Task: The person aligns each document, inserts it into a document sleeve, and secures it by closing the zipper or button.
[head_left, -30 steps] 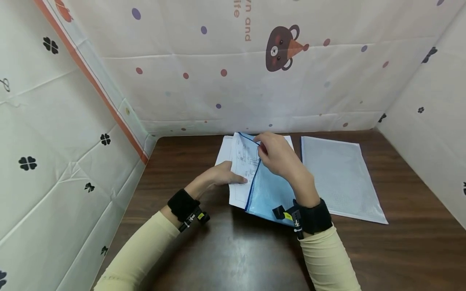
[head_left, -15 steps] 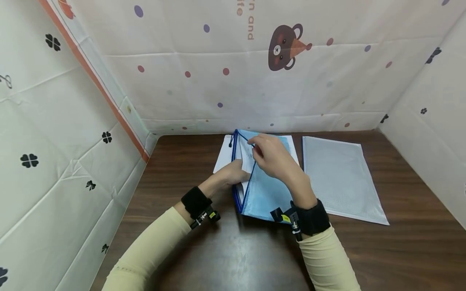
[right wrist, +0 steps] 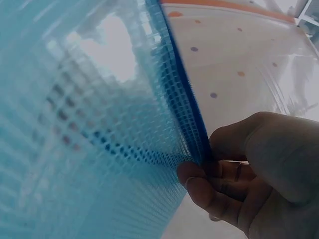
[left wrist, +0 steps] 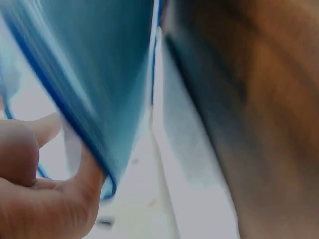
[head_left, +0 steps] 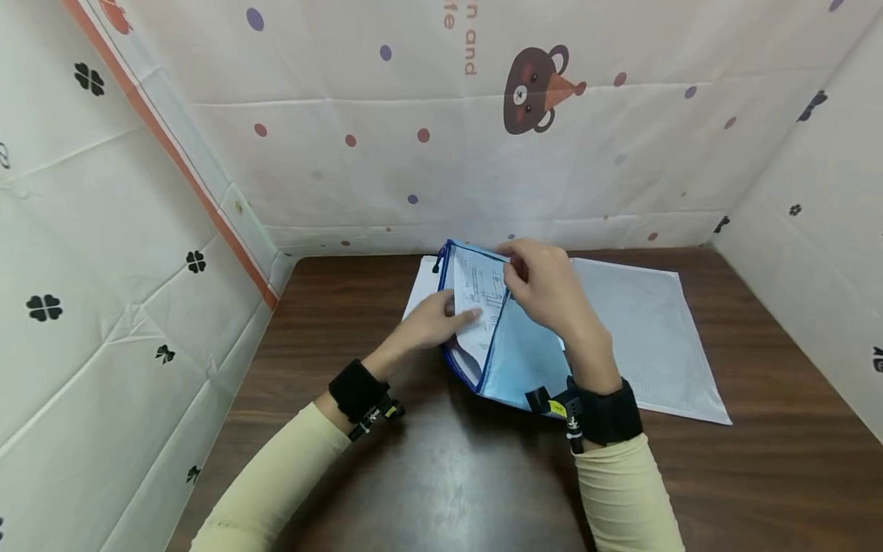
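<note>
A blue mesh zipper pouch [head_left: 527, 356] is held up off the table, its mouth gaping to the left. Inside the mouth stands a white printed paper [head_left: 479, 287] with line drawings. My left hand [head_left: 431, 320] grips the paper at its left edge, thumb on the printed face; the other fingers are largely hidden. In the left wrist view a finger lies against the blue zip edge [left wrist: 55, 99]. With thumb and fingertips my right hand [head_left: 548, 287] pinches the pouch's front zip edge, seen close in the right wrist view as a dark blue rim [right wrist: 192, 109].
White paper [head_left: 422, 285] lies on the table behind and left of the pouch, partly covered. A whitish mesh pouch [head_left: 648, 345] lies flat at the right. The brown wooden table [head_left: 331, 307] meets a patterned cloth wall [head_left: 331, 176] at the back.
The paper came into the mouth of the pouch, whose back zip edge now shows left of it. My right hand moved slightly right, widening the mouth. My left hand stays on the paper.
</note>
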### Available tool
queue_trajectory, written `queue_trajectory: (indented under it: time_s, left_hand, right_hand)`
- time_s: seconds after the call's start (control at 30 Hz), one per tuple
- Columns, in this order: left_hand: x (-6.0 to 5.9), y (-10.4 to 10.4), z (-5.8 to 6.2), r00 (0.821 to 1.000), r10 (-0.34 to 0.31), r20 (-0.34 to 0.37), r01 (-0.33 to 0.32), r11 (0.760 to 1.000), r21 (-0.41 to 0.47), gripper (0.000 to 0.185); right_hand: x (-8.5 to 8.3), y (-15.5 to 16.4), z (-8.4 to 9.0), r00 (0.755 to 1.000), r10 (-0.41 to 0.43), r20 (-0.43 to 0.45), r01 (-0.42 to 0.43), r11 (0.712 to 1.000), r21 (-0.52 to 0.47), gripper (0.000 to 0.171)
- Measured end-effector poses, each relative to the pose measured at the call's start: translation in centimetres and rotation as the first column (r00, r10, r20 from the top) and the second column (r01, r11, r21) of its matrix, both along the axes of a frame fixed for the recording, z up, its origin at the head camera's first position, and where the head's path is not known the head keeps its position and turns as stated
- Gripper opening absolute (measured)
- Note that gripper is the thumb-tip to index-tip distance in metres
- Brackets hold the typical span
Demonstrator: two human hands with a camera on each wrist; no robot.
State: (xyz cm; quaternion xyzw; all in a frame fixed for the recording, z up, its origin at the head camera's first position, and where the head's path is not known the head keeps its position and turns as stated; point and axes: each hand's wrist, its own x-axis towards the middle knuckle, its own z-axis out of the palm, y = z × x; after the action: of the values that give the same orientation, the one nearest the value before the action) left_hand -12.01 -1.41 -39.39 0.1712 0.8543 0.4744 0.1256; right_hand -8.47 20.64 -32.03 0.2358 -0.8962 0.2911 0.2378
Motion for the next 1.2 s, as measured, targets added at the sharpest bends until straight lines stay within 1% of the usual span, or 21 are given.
queue_trajectory:
  time_s: [0.03, 0.07, 0.17, 0.2, 0.27, 0.37, 0.4, 0.43, 0.5, 0.53, 0.6, 0.67, 0.7, 0.77, 0.83, 0.87, 0.9, 0.93, 1.0, 1.1, 1.2]
  left_hand:
    - [0.0, -0.5, 0.4, 0.997, 0.041, -0.065, -0.04, 0.999, 0.016, 0.045]
    - [0.0, -1.0, 0.8, 0.986, 0.091, -0.137, -0.087, 0.996, 0.036, 0.042]
    - [-0.3, -2.8, 1.8, 0.934, 0.203, -0.295, -0.18, 0.978, 0.103, 0.032]
    - [-0.6, -3.4, 2.0, 0.918, 0.217, -0.331, -0.193, 0.976, 0.103, 0.029]
    - [-1.2, -4.8, 2.3, 0.9, 0.225, -0.372, -0.208, 0.974, 0.086, 0.027]
    - [-2.4, -7.0, 2.4, 0.895, 0.188, -0.403, -0.185, 0.982, 0.048, 0.026]
    - [-2.9, -7.7, 2.4, 0.896, 0.161, -0.414, -0.155, 0.987, 0.049, 0.03]
    - [-3.3, -8.4, 2.5, 0.903, 0.121, -0.413, -0.105, 0.993, 0.061, 0.035]
    - [-4.0, -9.6, 2.6, 0.918, 0.007, -0.397, 0.028, 0.996, 0.084, 0.05]
    - [-4.2, -10.0, 2.8, 0.919, -0.06, -0.389, 0.101, 0.991, 0.086, 0.056]
    - [-4.6, -10.5, 3.2, 0.914, -0.202, -0.352, 0.251, 0.963, 0.099, 0.062]
    - [-4.7, -10.6, 3.7, 0.898, -0.319, -0.302, 0.366, 0.923, 0.115, 0.062]
    - [-4.6, -10.6, 4.0, 0.893, -0.36, -0.27, 0.403, 0.906, 0.127, 0.062]
    - [-4.3, -10.6, 4.6, 0.886, -0.415, -0.209, 0.449, 0.879, 0.16, 0.051]
    - [-3.8, -10.6, 5.1, 0.887, -0.433, -0.16, 0.458, 0.868, 0.193, 0.041]
    - [-3.7, -10.6, 5.3, 0.892, -0.425, -0.157, 0.45, 0.87, 0.201, 0.035]
    - [-3.5, -10.5, 5.4, 0.901, -0.401, -0.166, 0.429, 0.881, 0.202, 0.027]
    - [-3.5, -10.4, 5.4, 0.909, -0.371, -0.188, 0.406, 0.892, 0.201, 0.02]
    - [-3.4, -9.9, 5.2, 0.926, -0.288, -0.245, 0.339, 0.919, 0.201, 0.017]
    - [-3.3, -9.2, 4.6, 0.945, -0.112, -0.308, 0.19, 0.952, 0.238, 0.025]
    - [-3.1, -8.9, 3.8, 0.945, 0.036, -0.326, 0.071, 0.948, 0.31, 0.028]
  right_hand:
    - [0.1, 0.2, 0.1, 1.0, -0.01, -0.001, 0.01, 1.0, -0.005, 0.028]
    - [0.2, 0.5, 0.2, 1.0, -0.015, 0.001, 0.015, 1.0, -0.01, 0.028]
    - [0.7, 1.2, 0.7, 1.0, -0.01, 0.026, 0.011, 0.999, -0.04, 0.028]
    - [0.8, 1.5, 0.9, 0.999, -0.004, 0.033, 0.005, 0.998, -0.055, 0.028]
    - [1.2, 1.8, 1.3, 0.999, 0.02, 0.039, -0.016, 0.996, -0.083, 0.027]
    - [1.6, 2.2, 1.7, 0.996, 0.074, 0.044, -0.068, 0.991, -0.118, 0.026]
    - [1.7, 2.3, 1.8, 0.995, 0.092, 0.045, -0.086, 0.989, -0.12, 0.025]
    - [1.7, 2.3, 1.8, 0.992, 0.114, 0.049, -0.107, 0.986, -0.124, 0.025]
    - [1.9, 2.3, 1.9, 0.985, 0.162, 0.066, -0.152, 0.978, -0.141, 0.025]
    - [1.9, 2.3, 1.9, 0.98, 0.184, 0.072, -0.172, 0.974, -0.147, 0.026]
    - [2.0, 2.3, 1.9, 0.968, 0.236, 0.081, -0.22, 0.961, -0.169, 0.025]
    - [2.1, 2.2, 2.0, 0.951, 0.296, 0.088, -0.275, 0.941, -0.197, 0.025]
    - [2.2, 2.2, 2.0, 0.941, 0.326, 0.089, -0.302, 0.93, -0.208, 0.026]
    - [2.2, 2.3, 2.0, 0.921, 0.379, 0.093, -0.35, 0.907, -0.234, 0.026]
    - [2.2, 2.4, 2.1, 0.905, 0.414, 0.094, -0.38, 0.889, -0.257, 0.027]
    - [2.1, 2.5, 2.1, 0.901, 0.424, 0.092, -0.388, 0.883, -0.263, 0.027]
    - [2.1, 2.6, 2.2, 0.897, 0.433, 0.091, -0.396, 0.878, -0.27, 0.027]
    - [2.1, 2.8, 2.2, 0.891, 0.444, 0.091, -0.405, 0.87, -0.28, 0.028]
    - [2.0, 3.1, 2.2, 0.876, 0.473, 0.092, -0.426, 0.849, -0.312, 0.027]
    - [2.0, 4.0, 2.3, 0.842, 0.532, 0.084, -0.459, 0.79, -0.405, 0.027]
    - [2.2, 5.5, 2.3, 0.811, 0.584, 0.038, -0.489, 0.712, -0.504, 0.038]
